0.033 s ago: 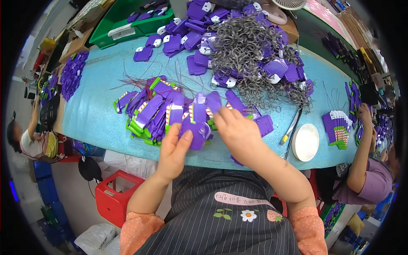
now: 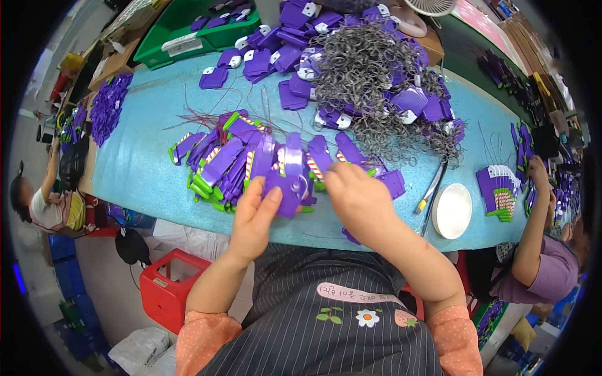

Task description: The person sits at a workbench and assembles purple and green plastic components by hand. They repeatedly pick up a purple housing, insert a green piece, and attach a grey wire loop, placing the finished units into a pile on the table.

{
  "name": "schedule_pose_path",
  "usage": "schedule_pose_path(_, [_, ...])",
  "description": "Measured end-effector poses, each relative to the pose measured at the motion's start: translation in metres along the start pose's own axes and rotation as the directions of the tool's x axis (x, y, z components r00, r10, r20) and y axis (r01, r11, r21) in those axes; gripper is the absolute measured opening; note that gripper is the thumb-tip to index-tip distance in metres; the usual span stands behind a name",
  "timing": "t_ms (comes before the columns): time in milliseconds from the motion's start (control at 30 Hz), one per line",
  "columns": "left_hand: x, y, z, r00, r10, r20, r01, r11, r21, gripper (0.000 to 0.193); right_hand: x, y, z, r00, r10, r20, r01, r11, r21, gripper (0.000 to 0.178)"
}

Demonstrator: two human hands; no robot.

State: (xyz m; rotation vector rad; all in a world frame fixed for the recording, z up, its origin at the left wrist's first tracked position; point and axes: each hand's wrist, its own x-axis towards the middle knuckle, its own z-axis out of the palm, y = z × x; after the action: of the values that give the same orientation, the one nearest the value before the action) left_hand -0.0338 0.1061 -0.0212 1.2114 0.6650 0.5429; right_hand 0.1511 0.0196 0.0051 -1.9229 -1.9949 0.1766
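Note:
A flat purple plastic piece (image 2: 286, 193) with a pale ring at one corner is pinched between the thumb and fingers of my left hand (image 2: 254, 219). Beyond it, several purple strips with green ends and red-and-white striped edges fan out, one of them a shiny strip (image 2: 293, 155). My right hand (image 2: 356, 195) is closed beside the fan, close to a striped purple strip (image 2: 319, 155). Its fingertips are turned away, so what they hold, if anything, is hidden. Left of the fan lies a heap of similar purple-and-green pieces (image 2: 219, 160).
A pile of grey metal rings (image 2: 370, 75) covers purple-and-white pieces at the back. At right lie a yellow-tipped cutter (image 2: 430, 191), a white bowl (image 2: 452, 211) and fanned pieces (image 2: 498, 191). A green bin (image 2: 150, 53) stands back left; a co-worker (image 2: 539, 266) sits at right.
My right hand has shifted slightly to the right and nearer to me, away from the fanned strips. The left hand keeps its hold, with the purple piece tilted a little differently.

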Motion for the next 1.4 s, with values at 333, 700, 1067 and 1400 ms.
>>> schedule_pose_path(333, [-0.022,0.001,0.054,0.999,0.037,0.012,-0.030,0.943,-0.332,0.036,-0.099,-0.004,-0.030,0.927,0.278,0.252,-0.155,-0.326,0.933,0.035])
schedule_pose_path(700, [-0.052,-0.007,0.066,0.884,-0.377,0.276,0.442,0.866,-0.233,0.028,-0.079,0.020,-0.026,0.817,0.530,0.229,-0.283,0.022,0.959,0.038])
schedule_pose_path(1067, [-0.046,-0.010,0.061,0.977,-0.173,0.124,0.210,0.882,-0.422,0.031,-0.060,-0.026,-0.035,0.932,0.254,-0.259,-0.094,0.858,0.504,0.017])
schedule_pose_path(1400, [-0.061,-0.008,0.088,0.995,0.009,0.103,0.015,0.972,-0.233,0.029,-0.073,-0.030,-0.039,0.928,0.174,-0.328,-0.135,0.981,0.139,0.013])
